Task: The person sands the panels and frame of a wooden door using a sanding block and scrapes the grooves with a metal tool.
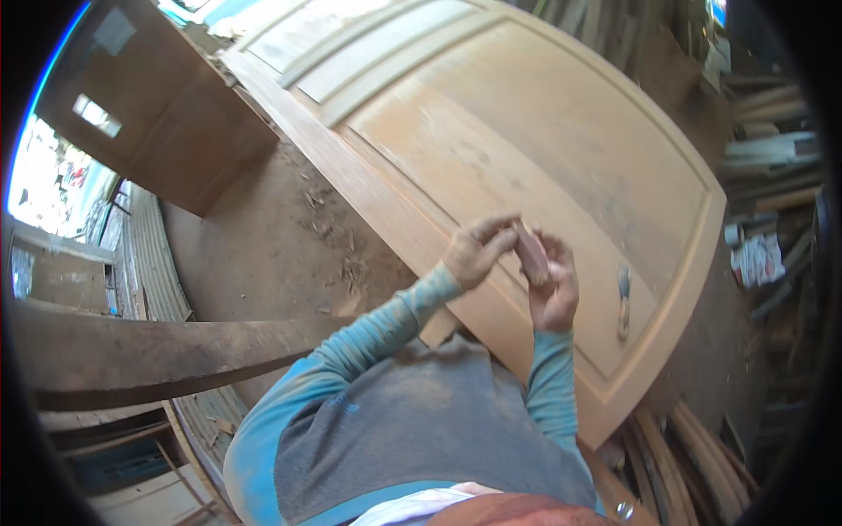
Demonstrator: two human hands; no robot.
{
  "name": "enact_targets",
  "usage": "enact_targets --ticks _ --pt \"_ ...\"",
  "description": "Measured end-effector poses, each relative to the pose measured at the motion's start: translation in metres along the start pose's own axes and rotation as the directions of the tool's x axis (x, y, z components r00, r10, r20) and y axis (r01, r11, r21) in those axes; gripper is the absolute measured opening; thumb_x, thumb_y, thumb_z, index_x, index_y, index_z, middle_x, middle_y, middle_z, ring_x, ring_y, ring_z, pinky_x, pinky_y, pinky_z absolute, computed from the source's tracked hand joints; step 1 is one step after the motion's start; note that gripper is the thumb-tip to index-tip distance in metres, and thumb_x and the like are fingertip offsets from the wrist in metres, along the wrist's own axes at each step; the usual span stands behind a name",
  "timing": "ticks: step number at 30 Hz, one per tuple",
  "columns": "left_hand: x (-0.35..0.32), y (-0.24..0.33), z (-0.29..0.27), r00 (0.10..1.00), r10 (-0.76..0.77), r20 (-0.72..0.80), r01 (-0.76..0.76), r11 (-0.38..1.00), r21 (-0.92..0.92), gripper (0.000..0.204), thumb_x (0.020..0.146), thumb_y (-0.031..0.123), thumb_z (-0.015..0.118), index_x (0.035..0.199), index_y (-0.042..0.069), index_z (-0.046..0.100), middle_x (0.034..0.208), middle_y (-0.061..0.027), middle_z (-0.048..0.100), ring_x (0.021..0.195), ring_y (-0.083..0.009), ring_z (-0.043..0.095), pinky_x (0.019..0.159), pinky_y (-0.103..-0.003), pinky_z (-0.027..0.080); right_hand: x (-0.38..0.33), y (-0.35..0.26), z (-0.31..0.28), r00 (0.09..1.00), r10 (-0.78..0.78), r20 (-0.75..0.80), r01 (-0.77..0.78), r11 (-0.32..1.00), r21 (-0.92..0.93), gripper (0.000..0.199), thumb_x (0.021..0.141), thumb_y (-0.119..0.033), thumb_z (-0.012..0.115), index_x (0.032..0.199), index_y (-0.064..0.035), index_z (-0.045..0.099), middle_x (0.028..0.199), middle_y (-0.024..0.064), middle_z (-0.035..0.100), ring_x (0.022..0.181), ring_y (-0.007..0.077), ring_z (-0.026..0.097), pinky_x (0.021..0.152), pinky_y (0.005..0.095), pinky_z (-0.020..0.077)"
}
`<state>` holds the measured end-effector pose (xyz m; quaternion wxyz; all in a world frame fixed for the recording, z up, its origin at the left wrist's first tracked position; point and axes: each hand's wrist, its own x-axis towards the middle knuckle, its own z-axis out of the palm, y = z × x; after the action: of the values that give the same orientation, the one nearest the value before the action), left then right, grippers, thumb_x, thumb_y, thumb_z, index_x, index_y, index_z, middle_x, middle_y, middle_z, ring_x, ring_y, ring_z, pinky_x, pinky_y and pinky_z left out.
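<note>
A small reddish-brown block (531,254), flat-sided like a sanding block, is held up between my two hands above a wooden panel door (561,123). My right hand (557,294) grips it from the right with curled fingers. From the left, my left hand (478,250) pinches at its upper end with thumb and fingers. Pale dust and darker smudges mark the door's large panel. To the right of my hands, a slim hand tool (624,302) with a brown handle and a grey end lies on the panel; its exact kind is unclear.
A thick dark wooden beam (175,351) runs in from the left. Beyond it a large brown board (149,105) with a cut-out leans upright. Wood shavings (342,237) litter the ground. Stacked timber (772,175) fills the right side, and loose planks (693,456) lie below the door's near corner.
</note>
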<state>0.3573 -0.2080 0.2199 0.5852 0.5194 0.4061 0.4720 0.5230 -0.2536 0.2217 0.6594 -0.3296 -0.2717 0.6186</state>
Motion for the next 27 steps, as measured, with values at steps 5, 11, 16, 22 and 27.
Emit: enact_targets --ticks 5,11,16,22,27 --pt "-0.022 0.0 -0.005 0.996 -0.073 0.055 0.069 0.994 0.079 0.044 0.105 0.017 0.062 0.147 0.004 0.057 0.127 -0.0112 0.071 0.115 -0.0159 0.067 0.1 -0.031 0.055 -0.009 0.038 -0.016 0.977 0.212 -0.013 -0.211 0.977 0.017 0.044 0.097 -0.023 0.046 0.136 -0.0052 0.055 0.125 0.008 0.065 0.111 0.0181 0.062 0.086 0.0343 0.0519" --pt "-0.039 -0.004 -0.01 1.0 0.005 -0.027 0.001 0.973 0.232 0.049 0.106 0.02 0.061 0.153 0.009 0.052 0.136 -0.0119 0.068 0.117 -0.0166 0.067 0.102 -0.031 0.054 -0.021 0.051 0.01 0.976 0.215 -0.025 -0.216 0.976 -0.011 0.035 0.105 -0.025 0.041 0.13 -0.008 0.057 0.117 0.0045 0.066 0.104 0.0151 0.062 0.08 0.0316 0.0517" --pt "-0.048 -0.009 -0.005 0.998 -0.023 -0.058 0.028 0.996 0.087 0.05 0.106 0.019 0.061 0.153 0.008 0.05 0.131 -0.0108 0.069 0.116 -0.0147 0.065 0.1 -0.031 0.055 -0.028 0.062 0.013 0.996 0.09 -0.029 -0.092 0.994 -0.058 0.039 0.105 -0.026 0.043 0.135 -0.0051 0.055 0.122 0.0048 0.066 0.106 0.0143 0.062 0.079 0.0298 0.0503" --pt "-0.054 -0.005 -0.011 1.0 -0.008 -0.001 0.008 0.997 -0.083 0.047 0.106 0.018 0.061 0.149 0.0 0.051 0.128 -0.0095 0.068 0.114 -0.0139 0.064 0.098 -0.03 0.055 -0.055 0.052 0.03 0.996 -0.065 0.061 0.079 0.961 -0.265 0.06 0.105 -0.032 0.05 0.151 0.0054 0.043 0.134 0.0124 0.062 0.115 0.0174 0.061 0.085 0.0299 0.0505" --pt "-0.056 0.006 -0.027 0.993 -0.089 0.075 0.107 0.95 -0.293 0.047 0.106 0.019 0.061 0.146 -0.004 0.052 0.134 -0.0137 0.065 0.115 -0.0176 0.066 0.101 -0.034 0.056 -0.078 0.046 0.022 0.955 -0.138 0.264 0.252 0.844 -0.473 0.079 0.099 -0.03 0.073 0.157 0.008 0.034 0.144 0.0169 0.057 0.129 0.0231 0.057 0.106 0.0351 0.0473"
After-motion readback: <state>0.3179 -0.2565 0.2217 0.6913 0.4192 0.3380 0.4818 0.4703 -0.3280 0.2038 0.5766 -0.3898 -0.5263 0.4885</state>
